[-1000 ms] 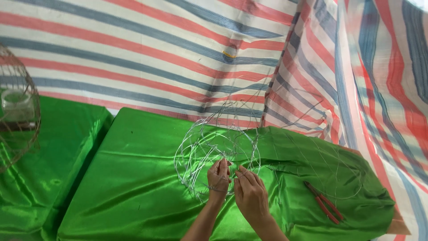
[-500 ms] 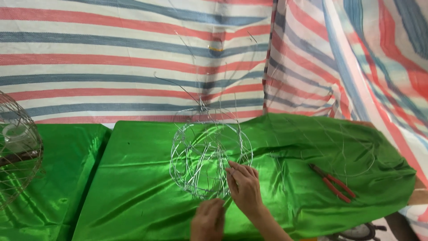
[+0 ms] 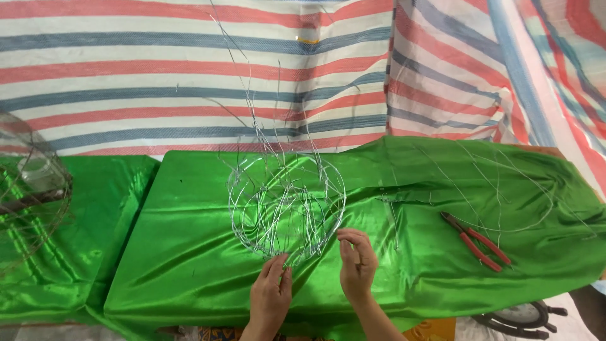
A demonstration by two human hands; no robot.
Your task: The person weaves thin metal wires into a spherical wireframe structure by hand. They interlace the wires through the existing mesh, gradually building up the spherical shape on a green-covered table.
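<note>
bottom centre of the frame: the left hand (image 3: pixel 270 297) is reaching up from the lower edge, fingers spread a little, their tips touching the lowest rim of the wire frame (image 3: pixel 287 205). whether any strand is pinched there, cannot tell. just to the right, the right hand (image 3: pixel 357 262) is standing edge-on with fingers curled loosely and apart, tips brushing the frame's lower right rim; no firm clamp is showing.

the wire frame is sitting directly above both sets of fingertips, mid-frame, a rounded tangle of thin silvery loops resting on the green satin cloth (image 3: pixel 189 252). several loose strands are rising from its top toward the upper centre of the frame.

right of the hands, well apart from them, red-handled pliers (image 3: pixel 476 242) are lying on the cloth. loose wire lengths (image 3: pixel 505 196) are trailing in curves around and beyond them.

far left edge: a rusty wire cage (image 3: pixel 28 189) is standing on a second stretch of green cloth.

farthest back, filling the upper frame: a striped tarpaulin (image 3: pixel 158 69) in red, blue and white is hanging as a backdrop.
</note>
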